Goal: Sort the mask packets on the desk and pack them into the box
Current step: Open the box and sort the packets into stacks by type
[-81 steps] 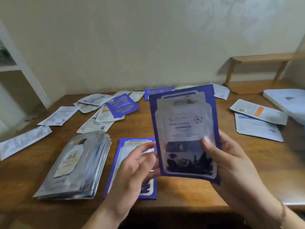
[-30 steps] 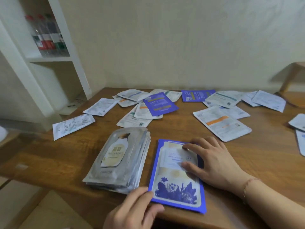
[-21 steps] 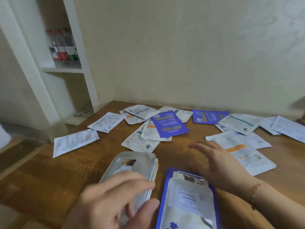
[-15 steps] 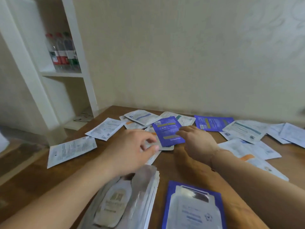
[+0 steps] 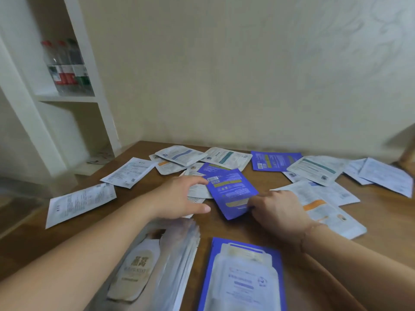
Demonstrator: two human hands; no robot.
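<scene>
Blue-bordered mask packets (image 5: 243, 274) lie in a short stack at my near edge of the desk (image 5: 40, 239), beside the silver stack (image 5: 155, 263), both running out of the bottom of the frame; a second ago my right hand was flat on that blue stack, and now both arms stretch past it toward the loose spread. My right hand (image 5: 277, 209) pinches the near corner of a purple packet (image 5: 230, 193) and tilts it up off the white ones beneath, where half a second earlier it only touched the edge. My left hand (image 5: 177, 199) hovers just beside it, fingers and thumb spread and holding nothing, over a white packet (image 5: 197, 190). I judge this the next pick for sorting: two sorted stacks stand, while most packets are scattered. Farther back a second purple packet (image 5: 275, 160) and more white packets (image 5: 316, 169) lie flat near the wall, with others toward the left edge (image 5: 82, 202). No box shows anywhere in view. My right fingertips are hidden behind the lifted packet, the near stacks are smeared by motion, and the print is too small to read. Bottles (image 5: 67, 70) stand on a white shelf (image 5: 67, 98) at far left.
</scene>
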